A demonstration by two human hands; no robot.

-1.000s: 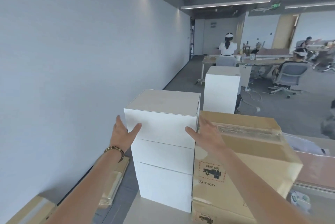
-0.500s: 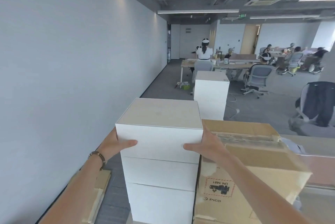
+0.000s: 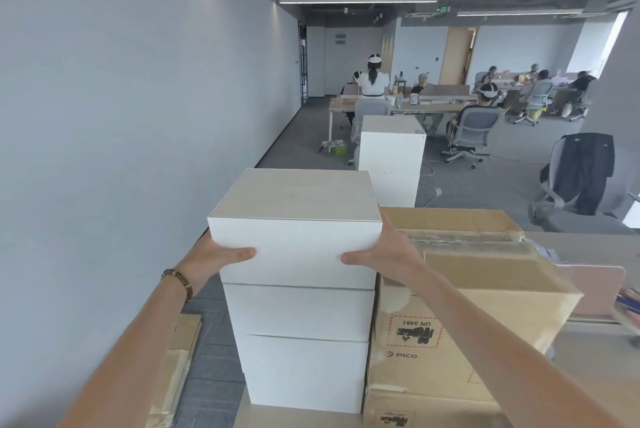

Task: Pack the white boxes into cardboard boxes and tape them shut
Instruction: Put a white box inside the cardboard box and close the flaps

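1. Fingers: my left hand (image 3: 221,259) clamps the left side of the top white box (image 3: 298,230), thumb lying flat across the front face; my right hand (image 3: 384,251) mirrors it on the right side, thumb on the front. The fingers themselves wrap round the side faces, out of sight, so I can't tell their spread.
2. Why two-sided: the box is wide and its faces are smooth. Squeezing from both sides looks like the only stable hold, and the thumbs in front stop it tipping toward me.
3. Where it is: top of a three-high white stack (image 3: 301,341) on the desk (image 3: 595,355). Can't tell if it's already lifted clear of the box below.
4. The right hand sits in the narrow gap against the taped cardboard box (image 3: 460,292) that stands touching the stack. Tight clearance there, so I judge a straight-up lift is best.
5. That cardboard box is sealed with clear tape, so it isn't the destination. Flattened cardboard (image 3: 180,358) lies on the floor to the left.
6. Another white stack (image 3: 391,157) stands further off.
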